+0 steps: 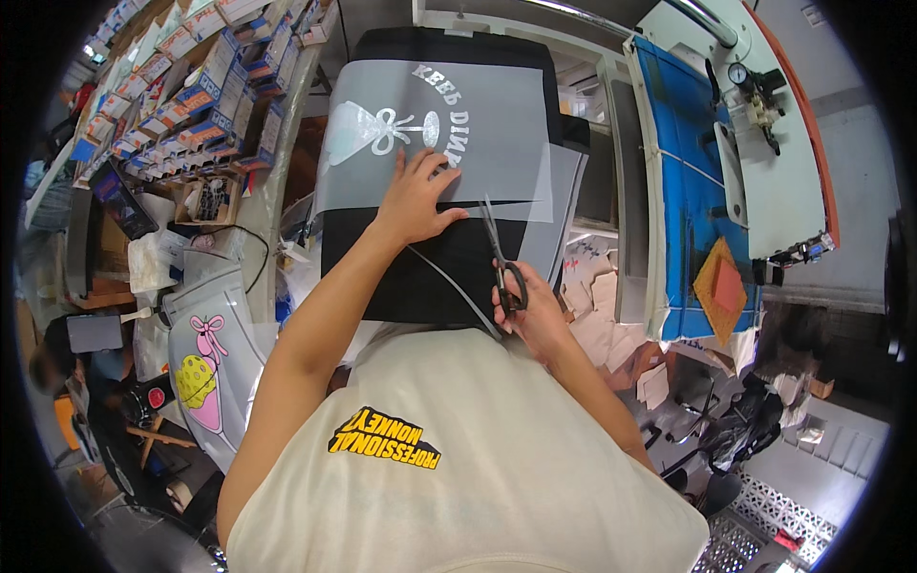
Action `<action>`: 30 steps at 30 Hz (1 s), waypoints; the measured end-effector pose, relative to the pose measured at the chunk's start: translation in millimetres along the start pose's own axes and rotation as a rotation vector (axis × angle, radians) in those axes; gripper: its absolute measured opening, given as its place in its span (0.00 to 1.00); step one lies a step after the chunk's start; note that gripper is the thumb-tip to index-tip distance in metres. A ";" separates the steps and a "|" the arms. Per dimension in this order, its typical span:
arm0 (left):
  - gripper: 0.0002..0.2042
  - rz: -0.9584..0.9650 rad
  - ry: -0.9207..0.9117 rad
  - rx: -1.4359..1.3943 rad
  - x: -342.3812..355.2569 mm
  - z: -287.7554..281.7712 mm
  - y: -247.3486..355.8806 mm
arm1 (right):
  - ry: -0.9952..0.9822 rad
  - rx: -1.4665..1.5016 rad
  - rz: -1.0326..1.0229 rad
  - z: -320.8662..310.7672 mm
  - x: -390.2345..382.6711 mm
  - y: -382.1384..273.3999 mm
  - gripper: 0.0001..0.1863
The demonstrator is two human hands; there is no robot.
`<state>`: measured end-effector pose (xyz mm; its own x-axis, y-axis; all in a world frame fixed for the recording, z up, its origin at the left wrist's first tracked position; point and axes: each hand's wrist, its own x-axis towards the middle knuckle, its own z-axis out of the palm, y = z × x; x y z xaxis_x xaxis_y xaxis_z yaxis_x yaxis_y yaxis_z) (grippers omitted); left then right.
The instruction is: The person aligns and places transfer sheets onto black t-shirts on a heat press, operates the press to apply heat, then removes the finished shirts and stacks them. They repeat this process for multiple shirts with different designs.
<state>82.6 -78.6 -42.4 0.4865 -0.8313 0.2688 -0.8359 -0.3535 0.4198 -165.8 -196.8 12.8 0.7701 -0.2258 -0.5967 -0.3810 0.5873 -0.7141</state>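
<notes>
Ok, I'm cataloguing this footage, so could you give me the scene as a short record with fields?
Left hand: spread on the translucent film
Right hand: holding black-handled scissors, blades at the film's near edge
Under film: black surface
Film print: white bow and lettering
Left side: cardboard boxes; pink-and-yellow printed sheet
Right side: blue pad; pressure gauge

i count one pair of scissors (500, 260), two printed bows (385, 133), one round gauge (737, 74)
</notes>
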 end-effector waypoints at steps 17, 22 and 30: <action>0.21 0.029 0.072 -0.028 -18.5 10.1 12.9 | 0.139 -0.197 -0.080 21.6 34.9 26.0 0.20; 0.18 0.093 0.136 0.015 -17.4 9.1 17.6 | 0.137 -0.136 -0.035 16.3 30.5 23.9 0.19; 0.18 0.264 0.170 -0.060 -19.9 10.9 24.6 | 0.184 -0.104 -0.089 27.1 53.7 1.7 0.16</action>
<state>49.6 -75.4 -46.9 0.2947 -0.8057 0.5138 -0.9248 -0.1051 0.3656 -111.2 -186.9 -10.6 0.7007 -0.4165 -0.5792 -0.3736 0.4774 -0.7953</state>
